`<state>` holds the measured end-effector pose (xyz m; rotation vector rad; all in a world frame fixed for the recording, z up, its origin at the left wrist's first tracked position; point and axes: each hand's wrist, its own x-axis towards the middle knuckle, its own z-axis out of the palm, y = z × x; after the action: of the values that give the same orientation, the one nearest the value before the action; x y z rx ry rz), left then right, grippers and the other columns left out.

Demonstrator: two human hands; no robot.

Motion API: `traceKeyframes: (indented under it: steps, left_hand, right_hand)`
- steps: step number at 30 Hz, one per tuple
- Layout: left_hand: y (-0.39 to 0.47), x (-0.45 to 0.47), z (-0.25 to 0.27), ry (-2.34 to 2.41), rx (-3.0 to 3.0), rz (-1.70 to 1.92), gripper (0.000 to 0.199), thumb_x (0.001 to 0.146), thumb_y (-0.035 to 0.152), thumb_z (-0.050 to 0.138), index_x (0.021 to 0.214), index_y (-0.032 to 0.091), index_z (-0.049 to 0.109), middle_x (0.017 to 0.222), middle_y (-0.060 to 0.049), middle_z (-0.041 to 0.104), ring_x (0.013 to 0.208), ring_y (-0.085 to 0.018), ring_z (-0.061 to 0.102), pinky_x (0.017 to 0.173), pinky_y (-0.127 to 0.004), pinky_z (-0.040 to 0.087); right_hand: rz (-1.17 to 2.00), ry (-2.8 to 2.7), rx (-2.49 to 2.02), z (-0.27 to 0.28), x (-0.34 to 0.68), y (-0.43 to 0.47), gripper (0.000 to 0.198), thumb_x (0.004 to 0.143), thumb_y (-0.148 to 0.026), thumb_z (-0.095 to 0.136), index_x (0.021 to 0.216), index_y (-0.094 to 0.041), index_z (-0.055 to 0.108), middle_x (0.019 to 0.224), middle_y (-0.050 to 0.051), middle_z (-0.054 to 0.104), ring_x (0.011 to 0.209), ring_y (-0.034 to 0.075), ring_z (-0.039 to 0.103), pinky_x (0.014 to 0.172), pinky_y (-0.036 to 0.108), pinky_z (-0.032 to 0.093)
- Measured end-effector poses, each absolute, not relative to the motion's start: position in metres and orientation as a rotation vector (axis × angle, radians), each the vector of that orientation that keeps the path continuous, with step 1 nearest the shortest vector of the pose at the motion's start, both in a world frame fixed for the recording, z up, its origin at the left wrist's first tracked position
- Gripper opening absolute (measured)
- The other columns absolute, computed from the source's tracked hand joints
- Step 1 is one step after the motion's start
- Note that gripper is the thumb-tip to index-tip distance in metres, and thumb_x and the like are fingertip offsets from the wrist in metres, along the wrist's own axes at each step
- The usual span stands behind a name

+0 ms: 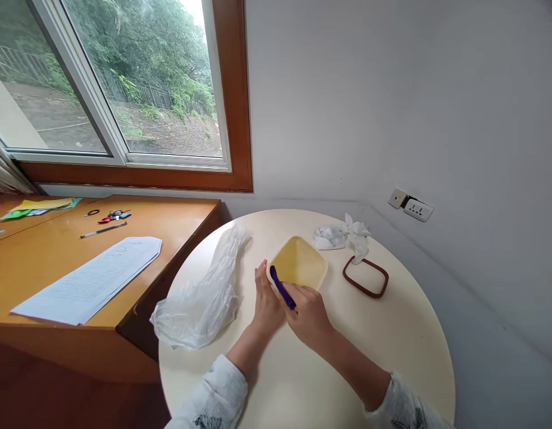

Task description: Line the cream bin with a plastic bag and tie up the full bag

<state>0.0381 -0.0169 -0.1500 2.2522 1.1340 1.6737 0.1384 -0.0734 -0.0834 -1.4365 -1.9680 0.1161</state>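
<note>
A pale yellow, square plastic container is tilted over the round table, its open inside facing me. My left hand grips its near left side, with the fingers closed at the rim. My right hand is closed on a narrow, dark purple strip-like item, which lies against the container's near left edge. I cannot make out what kind of thing the purple item is. Part of the container's near side is hidden behind both hands.
The round cream table bears a crumpled clear plastic bag on the left, crumpled white plastic at the back right and a brown rounded frame. Papers, a pen and keys lie on the wooden desk.
</note>
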Motion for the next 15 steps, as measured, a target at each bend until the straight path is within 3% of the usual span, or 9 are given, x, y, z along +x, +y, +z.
traceKeyframes:
  steps: [7, 12, 15]
  left_hand:
    - [-0.007, 0.029, -0.15, 1.038, 2.426, 1.721, 0.106, 0.061, 0.036, 0.074, 0.14, 0.022, 0.005, 0.131, -0.019, 0.033, 0.123, -0.034, 0.036, 0.095, -0.055, 0.037]
    - [-0.006, 0.036, -0.152, 0.958, 2.613, 1.65, 0.098, 0.062, 0.038, 0.072, 0.138, 0.027, 0.012, 0.132, -0.017, 0.035, 0.123, -0.034, 0.036, 0.099, -0.059, 0.03]
    - [-0.007, 0.038, -0.155, 0.915, 2.659, 1.63, 0.095, 0.062, 0.04, 0.071, 0.137, 0.027, 0.014, 0.132, -0.017, 0.035, 0.122, -0.034, 0.038, 0.099, -0.06, 0.028]
  right_hand:
    - [0.269, -2.24, -1.359, -0.07, 0.174, -0.093, 0.025, 0.091, -0.022, 0.034, 0.076, -0.017, 0.054, 0.07, 0.003, 0.061, 0.064, 0.014, 0.054, 0.061, 0.024, 0.037]
    - [0.097, -2.582, -1.593, -0.054, 0.198, -0.093, 0.018, 0.082, -0.016, 0.041, 0.077, -0.017, 0.058, 0.072, 0.005, 0.064, 0.066, 0.018, 0.057, 0.062, 0.029, 0.037]
    - [0.159, -2.647, -1.698, -0.059, 0.199, -0.079, 0.02, 0.083, -0.015, 0.04, 0.082, -0.015, 0.06, 0.077, 0.008, 0.066, 0.066, 0.019, 0.059, 0.06, 0.03, 0.039]
